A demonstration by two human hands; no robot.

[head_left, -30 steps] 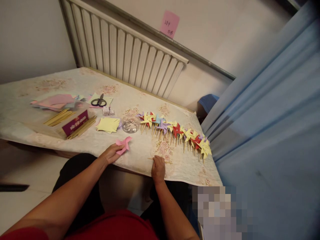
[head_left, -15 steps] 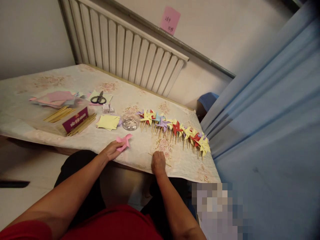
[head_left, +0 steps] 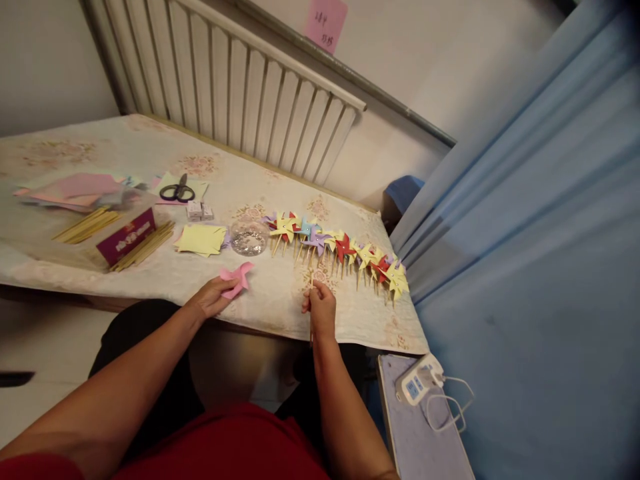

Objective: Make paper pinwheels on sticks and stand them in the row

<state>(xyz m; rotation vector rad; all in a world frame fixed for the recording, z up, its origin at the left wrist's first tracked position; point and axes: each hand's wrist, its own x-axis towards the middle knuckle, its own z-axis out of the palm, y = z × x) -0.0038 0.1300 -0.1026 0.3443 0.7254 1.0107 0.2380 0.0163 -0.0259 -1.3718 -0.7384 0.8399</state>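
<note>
Pinched in my left hand (head_left: 211,297) is a pink paper pinwheel (head_left: 241,279), its blades folded, held just above the table's front edge. My right hand (head_left: 321,308) is closed round a thin wooden stick (head_left: 312,283), which points away from me with its tip above the fingers. Beyond my hands lies a round clear dish (head_left: 249,239) of small shiny pins. A row of finished pinwheels (head_left: 344,249) in yellow, red, purple and blue, on sticks, lies to the right of the dish. Left of it is a stack of yellow paper squares (head_left: 201,239).
Black-handled scissors (head_left: 177,192) lie on paper behind two small white boxes (head_left: 199,211). Wooden sticks (head_left: 145,245) lie by a purple-labelled packet (head_left: 127,237), with coloured paper sheets (head_left: 75,190) farther left. A power strip (head_left: 419,380) sits on a stand at right, beside a blue curtain (head_left: 525,200).
My right hand has lifted the stick from the table and turned it from lying crosswise to pointing away from me. My left hand still holds the pink pinwheel. The view has shifted right.
</note>
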